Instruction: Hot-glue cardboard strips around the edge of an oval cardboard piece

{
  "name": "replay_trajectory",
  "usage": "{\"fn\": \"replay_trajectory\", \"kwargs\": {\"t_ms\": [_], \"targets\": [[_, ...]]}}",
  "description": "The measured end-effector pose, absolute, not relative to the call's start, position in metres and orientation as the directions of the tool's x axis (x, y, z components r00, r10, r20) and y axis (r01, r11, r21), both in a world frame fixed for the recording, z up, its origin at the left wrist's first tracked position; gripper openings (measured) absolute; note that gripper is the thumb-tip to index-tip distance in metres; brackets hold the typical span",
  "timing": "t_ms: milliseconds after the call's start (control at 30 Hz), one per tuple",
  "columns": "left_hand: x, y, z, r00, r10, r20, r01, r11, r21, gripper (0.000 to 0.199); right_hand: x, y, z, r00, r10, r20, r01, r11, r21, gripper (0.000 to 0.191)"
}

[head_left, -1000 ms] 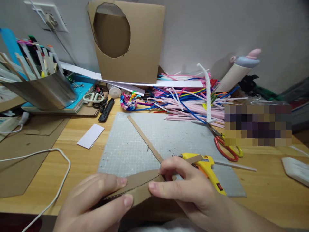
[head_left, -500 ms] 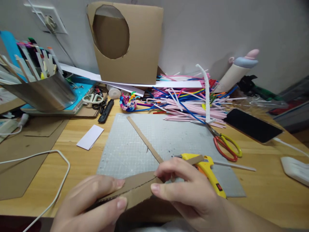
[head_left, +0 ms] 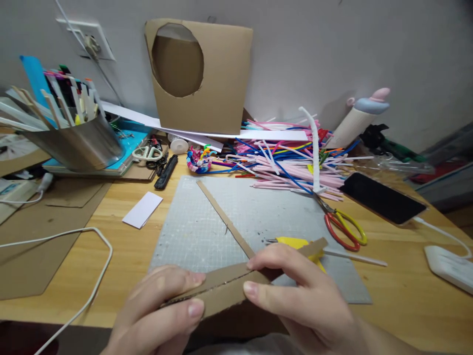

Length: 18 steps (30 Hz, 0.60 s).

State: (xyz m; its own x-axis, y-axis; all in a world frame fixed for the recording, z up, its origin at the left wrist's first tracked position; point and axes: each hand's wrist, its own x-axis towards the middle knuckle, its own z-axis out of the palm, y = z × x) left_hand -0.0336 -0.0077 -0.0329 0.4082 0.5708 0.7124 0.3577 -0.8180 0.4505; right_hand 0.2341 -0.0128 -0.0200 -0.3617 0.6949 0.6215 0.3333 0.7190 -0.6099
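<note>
A brown cardboard piece with a folded or joined strip along its edge is held low over the front of the grey cutting mat. My left hand pinches its left part between thumb and fingers. My right hand grips the right part, and a narrow strip end sticks out past its fingers. Behind that hand lies a yellow glue gun, mostly covered. A thin cardboard strip rests diagonally on the cutting mat.
Red-and-yellow scissors, a phone and a white power strip lie at right. Pipe cleaners and a cardboard box with a round hole stand behind. A metal holder and white cable are left.
Both hands and the cardboard have shifted slightly right in the view. The right hand and strip now cover more of the glue gun. The camera view has moved a little too.
</note>
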Motion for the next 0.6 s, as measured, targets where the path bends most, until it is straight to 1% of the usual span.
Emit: {"fn": "replay_trajectory", "kwargs": {"t_ms": [100,167,300,400,500,567,600], "targets": [[-0.024,-0.007,-0.039,0.337,0.588,0.735,0.26,-0.809,0.528,0.025,0.237,-0.015,-0.025,-0.396,0.699,0.596,0.324,0.713,-0.622,0.033],[-0.022,-0.007,-0.044,0.311,0.609,0.73,0.239,-0.793,0.56,0.028,0.237,-0.015,-0.026,-0.421,0.692,0.586,0.314,0.718,-0.622,0.034],[-0.025,-0.009,-0.05,0.334,0.595,0.731,0.198,-0.803,0.563,0.031,0.238,-0.015,-0.022,-0.431,0.684,0.589,0.318,0.726,-0.61,0.034],[-0.025,-0.009,-0.053,0.317,0.569,0.759,0.228,-0.823,0.521,0.025,0.238,-0.017,-0.015,-0.448,0.722,0.527,0.334,0.682,-0.651,0.031],[-0.024,-0.009,-0.054,0.331,0.51,0.794,0.304,-0.854,0.421,0.014,0.238,-0.02,-0.011,-0.436,0.757,0.487,0.324,0.637,-0.7,0.027],[-0.024,-0.009,-0.054,0.33,0.478,0.814,0.338,-0.865,0.371,0.011,0.237,-0.02,-0.009,-0.401,0.795,0.455,0.303,0.584,-0.753,0.021],[-0.024,-0.009,-0.054,0.323,0.475,0.819,0.345,-0.865,0.365,0.011,0.236,-0.02,-0.008,-0.383,0.819,0.427,0.301,0.548,-0.78,0.018]]}}
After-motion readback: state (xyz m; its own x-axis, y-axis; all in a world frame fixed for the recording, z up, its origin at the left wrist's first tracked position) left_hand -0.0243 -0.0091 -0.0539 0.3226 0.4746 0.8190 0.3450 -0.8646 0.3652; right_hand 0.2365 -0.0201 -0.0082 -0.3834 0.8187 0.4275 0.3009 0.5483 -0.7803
